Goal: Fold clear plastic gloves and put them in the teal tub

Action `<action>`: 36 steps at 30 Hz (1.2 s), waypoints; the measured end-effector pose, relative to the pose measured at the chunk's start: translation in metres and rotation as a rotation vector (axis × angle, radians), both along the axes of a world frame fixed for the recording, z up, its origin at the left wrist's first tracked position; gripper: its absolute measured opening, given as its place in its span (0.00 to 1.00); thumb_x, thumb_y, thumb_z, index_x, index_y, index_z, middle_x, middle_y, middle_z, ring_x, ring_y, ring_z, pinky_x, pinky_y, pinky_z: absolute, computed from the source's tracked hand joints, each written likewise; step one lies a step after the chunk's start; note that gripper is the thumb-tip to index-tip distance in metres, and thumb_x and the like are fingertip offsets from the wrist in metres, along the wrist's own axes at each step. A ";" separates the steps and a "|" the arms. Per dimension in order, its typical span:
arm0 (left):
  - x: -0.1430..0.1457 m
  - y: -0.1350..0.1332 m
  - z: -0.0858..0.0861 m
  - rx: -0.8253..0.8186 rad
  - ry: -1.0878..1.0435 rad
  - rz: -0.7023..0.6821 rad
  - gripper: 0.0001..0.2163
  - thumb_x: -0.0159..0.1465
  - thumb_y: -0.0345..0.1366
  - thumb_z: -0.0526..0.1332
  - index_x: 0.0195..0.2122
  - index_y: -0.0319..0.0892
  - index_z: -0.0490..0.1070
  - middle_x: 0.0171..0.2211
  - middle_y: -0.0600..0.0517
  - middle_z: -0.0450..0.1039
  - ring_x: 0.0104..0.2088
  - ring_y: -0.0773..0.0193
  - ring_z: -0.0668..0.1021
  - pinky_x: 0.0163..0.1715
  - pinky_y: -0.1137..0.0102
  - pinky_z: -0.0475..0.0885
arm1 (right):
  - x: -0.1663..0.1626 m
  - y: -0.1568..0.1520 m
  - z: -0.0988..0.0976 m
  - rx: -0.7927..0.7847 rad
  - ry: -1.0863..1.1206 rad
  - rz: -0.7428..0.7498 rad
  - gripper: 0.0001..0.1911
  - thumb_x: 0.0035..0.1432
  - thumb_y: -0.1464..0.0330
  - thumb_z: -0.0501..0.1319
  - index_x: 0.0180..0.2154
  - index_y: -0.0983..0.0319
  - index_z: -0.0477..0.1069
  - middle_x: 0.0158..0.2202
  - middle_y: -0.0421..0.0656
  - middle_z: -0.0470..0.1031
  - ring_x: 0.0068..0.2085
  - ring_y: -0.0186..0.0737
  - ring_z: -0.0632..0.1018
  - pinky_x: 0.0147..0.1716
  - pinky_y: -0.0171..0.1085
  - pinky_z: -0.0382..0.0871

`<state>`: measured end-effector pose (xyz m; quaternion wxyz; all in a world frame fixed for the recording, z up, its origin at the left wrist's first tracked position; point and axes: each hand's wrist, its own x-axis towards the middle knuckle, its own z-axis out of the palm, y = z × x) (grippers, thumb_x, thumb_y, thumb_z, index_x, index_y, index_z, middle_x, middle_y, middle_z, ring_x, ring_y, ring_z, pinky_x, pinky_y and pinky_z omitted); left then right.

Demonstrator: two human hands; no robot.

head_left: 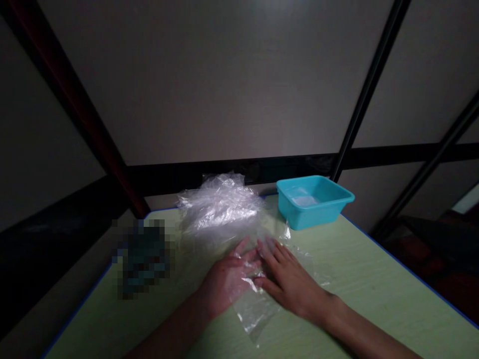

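A clear plastic bag (258,309) lies flat on the pale green table (374,289), in front of a crumpled heap of clear plastic bags (219,204). My left hand (230,279) rests under or inside the thin film, fingers stretched out toward the heap. My right hand (288,279) lies flat on top of the bag beside it, fingers spread and pressing the plastic down. The two hands touch at the fingertips.
A turquoise plastic tub (337,204) stands at the table's far right with something pale inside. A blurred dark object (144,257) sits at the left. The table has blue edging; dark frame bars and a grey wall rise behind.
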<state>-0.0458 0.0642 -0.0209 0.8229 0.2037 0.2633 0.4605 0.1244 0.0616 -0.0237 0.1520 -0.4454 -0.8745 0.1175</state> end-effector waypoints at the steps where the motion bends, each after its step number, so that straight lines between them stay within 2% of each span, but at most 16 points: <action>1: 0.000 -0.001 0.000 -0.008 0.024 0.004 0.34 0.47 0.25 0.57 0.56 0.45 0.50 0.45 0.47 0.68 0.47 0.54 0.70 0.40 0.64 0.65 | 0.001 0.001 0.003 0.002 0.025 -0.017 0.34 0.59 0.56 0.49 0.60 0.67 0.43 0.61 0.53 0.47 0.60 0.51 0.49 0.56 0.49 0.50; 4: -0.003 0.001 0.000 -0.007 0.089 -0.003 0.37 0.44 0.21 0.55 0.56 0.46 0.49 0.47 0.47 0.68 0.50 0.52 0.68 0.43 0.60 0.64 | 0.009 0.005 0.015 -0.007 0.085 -0.072 0.34 0.59 0.59 0.50 0.60 0.68 0.42 0.59 0.54 0.52 0.57 0.50 0.59 0.52 0.46 0.57; 6: -0.005 0.004 0.000 0.005 0.148 -0.014 0.37 0.42 0.19 0.54 0.56 0.45 0.49 0.48 0.46 0.67 0.51 0.51 0.67 0.44 0.58 0.64 | 0.016 0.007 0.023 -0.035 0.082 -0.100 0.33 0.59 0.61 0.51 0.60 0.68 0.44 0.55 0.56 0.60 0.52 0.51 0.67 0.47 0.45 0.63; 8: -0.009 0.008 0.002 0.020 0.216 -0.028 0.38 0.41 0.17 0.52 0.55 0.44 0.49 0.49 0.45 0.65 0.51 0.50 0.67 0.45 0.57 0.64 | 0.024 0.009 0.028 -0.056 0.045 -0.122 0.30 0.58 0.64 0.51 0.59 0.68 0.48 0.48 0.56 0.68 0.45 0.51 0.73 0.40 0.44 0.67; 10: -0.012 0.011 0.005 0.032 0.280 -0.042 0.38 0.39 0.17 0.52 0.55 0.43 0.49 0.51 0.44 0.63 0.49 0.50 0.69 0.44 0.57 0.65 | 0.031 0.012 0.030 -0.056 0.003 -0.146 0.25 0.58 0.65 0.52 0.56 0.66 0.56 0.42 0.55 0.73 0.38 0.49 0.75 0.35 0.42 0.67; 13: -0.016 0.013 0.012 0.064 0.382 -0.044 0.34 0.43 0.20 0.55 0.53 0.42 0.51 0.52 0.43 0.60 0.47 0.50 0.70 0.43 0.58 0.66 | 0.039 0.016 0.030 -0.029 -0.043 -0.145 0.21 0.57 0.65 0.52 0.51 0.65 0.63 0.39 0.53 0.74 0.33 0.45 0.76 0.30 0.39 0.66; 15: -0.018 0.014 0.017 0.115 0.473 -0.026 0.29 0.47 0.25 0.59 0.51 0.42 0.53 0.52 0.42 0.60 0.46 0.51 0.71 0.42 0.60 0.67 | 0.043 0.018 0.029 -0.014 -0.079 -0.122 0.19 0.56 0.65 0.53 0.50 0.64 0.64 0.39 0.52 0.74 0.32 0.44 0.75 0.29 0.38 0.66; 18: -0.021 0.016 0.017 0.276 0.690 0.036 0.26 0.48 0.32 0.63 0.48 0.43 0.58 0.49 0.44 0.63 0.43 0.54 0.72 0.37 0.63 0.68 | 0.045 0.018 0.031 -0.028 -0.117 -0.080 0.17 0.56 0.65 0.54 0.47 0.63 0.66 0.37 0.49 0.74 0.33 0.43 0.75 0.29 0.37 0.65; 21: -0.023 0.020 0.009 0.499 0.992 0.189 0.22 0.46 0.30 0.63 0.44 0.43 0.62 0.40 0.48 0.68 0.37 0.59 0.73 0.32 0.68 0.69 | 0.044 0.015 0.034 -0.053 -0.163 -0.006 0.12 0.56 0.65 0.55 0.42 0.61 0.69 0.35 0.47 0.74 0.33 0.42 0.75 0.29 0.35 0.64; 24: -0.024 0.022 0.002 0.694 1.276 0.333 0.17 0.47 0.26 0.58 0.39 0.42 0.66 0.34 0.51 0.69 0.31 0.63 0.72 0.29 0.70 0.68 | 0.043 0.012 0.035 -0.063 -0.177 0.084 0.11 0.56 0.67 0.56 0.41 0.60 0.69 0.35 0.46 0.74 0.35 0.42 0.75 0.30 0.35 0.63; 28: -0.025 0.020 0.001 0.972 1.518 0.331 0.12 0.48 0.23 0.54 0.31 0.43 0.70 0.32 0.51 0.71 0.33 0.60 0.72 0.36 0.66 0.67 | 0.048 0.011 0.037 -0.148 -0.122 0.197 0.13 0.54 0.69 0.58 0.43 0.60 0.68 0.36 0.44 0.74 0.36 0.41 0.74 0.32 0.34 0.63; 31: -0.022 0.013 0.002 1.109 1.612 0.286 0.14 0.48 0.20 0.52 0.31 0.43 0.71 0.34 0.50 0.70 0.39 0.57 0.71 0.42 0.64 0.65 | 0.051 0.014 0.043 -0.215 -0.105 0.303 0.06 0.56 0.70 0.57 0.35 0.62 0.72 0.29 0.41 0.74 0.31 0.36 0.74 0.30 0.32 0.63; 32: -0.020 0.010 0.002 1.132 1.619 0.283 0.16 0.47 0.20 0.51 0.33 0.43 0.71 0.36 0.50 0.70 0.40 0.57 0.71 0.43 0.63 0.65 | 0.051 0.014 0.044 -0.206 -0.099 0.314 0.07 0.57 0.70 0.55 0.31 0.62 0.72 0.27 0.41 0.73 0.30 0.34 0.73 0.29 0.32 0.62; 34: -0.015 0.004 0.002 1.145 1.576 0.281 0.21 0.46 0.19 0.51 0.38 0.43 0.70 0.40 0.49 0.69 0.43 0.56 0.70 0.46 0.63 0.64 | 0.047 0.015 0.046 -0.116 -0.059 0.250 0.11 0.59 0.70 0.52 0.29 0.63 0.72 0.27 0.42 0.72 0.30 0.35 0.72 0.29 0.33 0.63; 36: -0.009 -0.002 0.003 1.122 1.490 0.277 0.24 0.45 0.19 0.52 0.42 0.45 0.68 0.43 0.50 0.69 0.44 0.56 0.70 0.47 0.63 0.63 | 0.041 0.016 0.045 0.006 0.005 0.141 0.11 0.59 0.70 0.51 0.36 0.64 0.71 0.32 0.45 0.71 0.33 0.37 0.72 0.32 0.35 0.64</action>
